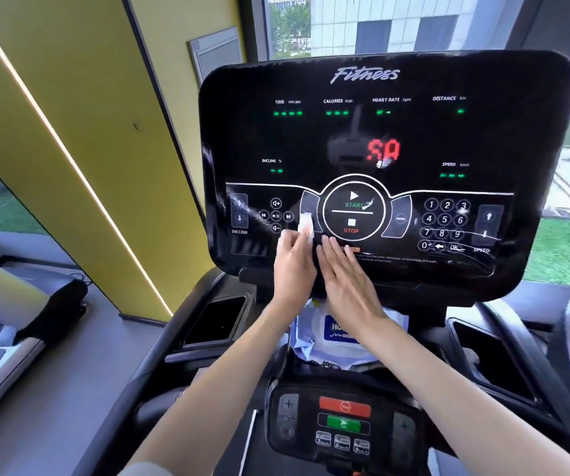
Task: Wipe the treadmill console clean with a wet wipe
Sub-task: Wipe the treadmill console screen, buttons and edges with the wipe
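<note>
The black treadmill console [379, 132] fills the upper middle of the head view, with green readouts, a red number and a round START/STOP dial. My left hand [292, 266] pinches a small white wet wipe [305, 226] against the console's lower edge, just left of the dial. My right hand [345, 276] lies beside it with straight fingers, its fingertips at the console's bottom edge below STOP. A wet wipe pack [338, 333], white with a blue label, sits on the ledge under the console, partly hidden by my right forearm.
Below is a smaller control panel [343, 424] with a red stop button and a green one. Black cup holders [214, 321] [493, 359] flank the pack. A yellow wall [70, 132] stands left, another treadmill [19, 321] lies at the far left, and windows are behind.
</note>
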`<state>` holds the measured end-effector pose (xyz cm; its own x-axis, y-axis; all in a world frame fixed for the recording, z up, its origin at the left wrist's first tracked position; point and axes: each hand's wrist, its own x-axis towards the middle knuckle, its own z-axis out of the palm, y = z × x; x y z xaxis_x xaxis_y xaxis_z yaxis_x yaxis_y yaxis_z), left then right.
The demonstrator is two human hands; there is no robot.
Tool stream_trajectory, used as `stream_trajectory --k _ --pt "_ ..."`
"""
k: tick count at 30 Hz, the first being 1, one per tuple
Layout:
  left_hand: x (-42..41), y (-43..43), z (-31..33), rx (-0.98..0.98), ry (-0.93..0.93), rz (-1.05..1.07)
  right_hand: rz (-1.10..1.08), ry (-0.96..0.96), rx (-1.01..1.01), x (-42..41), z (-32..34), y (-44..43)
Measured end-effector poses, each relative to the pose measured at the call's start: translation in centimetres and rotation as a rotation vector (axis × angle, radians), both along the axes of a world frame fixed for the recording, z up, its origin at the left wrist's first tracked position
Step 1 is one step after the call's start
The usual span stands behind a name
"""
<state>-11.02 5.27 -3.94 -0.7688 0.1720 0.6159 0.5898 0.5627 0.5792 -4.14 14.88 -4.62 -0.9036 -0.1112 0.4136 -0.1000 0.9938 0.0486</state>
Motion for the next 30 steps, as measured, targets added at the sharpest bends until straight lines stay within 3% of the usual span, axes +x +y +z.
stream_trajectory --k 2,5,7,12,17,23,25,28,30 --pt "-0.9 -1.0 0.3 -0.011 0.017 -0.011 0.001 0.016 -0.017 0.8 -0.6 0.5" --pt "-2.2 -2.9 0.2 0.171 -0.102 0.254 -0.016 0.013 -0.053 1.7 -1.5 1.7" --pt "-1.8 -2.0 0.1 0.203 -0.135 0.323 -0.017 -0.013 -0.04 1.9 -1.9 2.1" --pt "0.0 0.8 0.5 -0.023 0.003 0.011 0.009 -0.059 0.007 2.0 -2.3 2.2" --pt "-1.9 -1.6 0.8 0.214 -0.176 0.351 0.018 -0.038 -0.026 2.0 -2.6 2.2" --pt "0.6 2.4 1.1 -0.058 0.04 -0.087 0.008 -0.079 -0.003 2.0 -2.7 2.2" --pt "-1.4 0.8 2.0 -0.033 0.058 -0.004 -0.004 -0.097 -0.004 1.9 -2.7 2.2" --pt "-3.9 -1.4 3.1 0.195 -0.116 0.32 -0.021 -0.099 -0.021 1.6 -2.9 2.1" --pt "-3.4 -0.5 3.0 0.141 -0.055 0.323 -0.027 -0.099 -0.017 1.6 -2.9 2.0"
